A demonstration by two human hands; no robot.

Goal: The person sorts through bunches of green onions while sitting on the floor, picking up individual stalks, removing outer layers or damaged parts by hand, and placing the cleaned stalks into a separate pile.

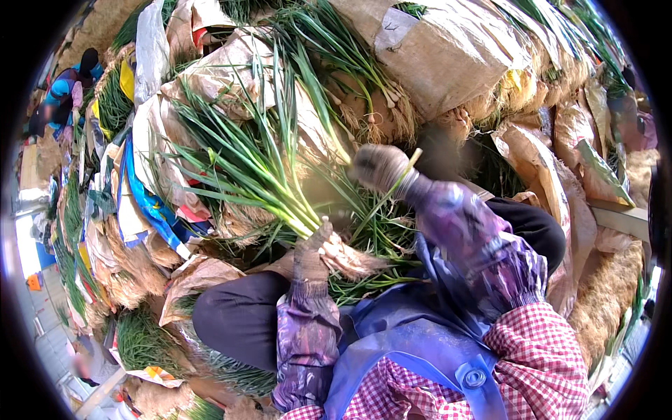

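My left hand [311, 253], in a dirty knitted glove, is closed round a bunch of green onions [276, 189]. Their long green leaves fan up and to the left, and the pale roots [350, 257] stick out to the right of the fist. To the right and a little higher, my right hand [381, 169], gloved too, is blurred by motion with its fingers curled. A green onion stalk [336, 143] runs to its fingertips and appears gripped there. One yellowish stalk [411, 168] crosses by the right wrist. Loose green onions [371, 283] lie in my lap below both hands.
Large woven sacks [448, 59] and heaps of rooted green onions [371, 112] stand close in front. Opened sacking [546, 168] is at the right, and more bundles [143, 339] lie at the left. Another person [63, 98] is at the far left.
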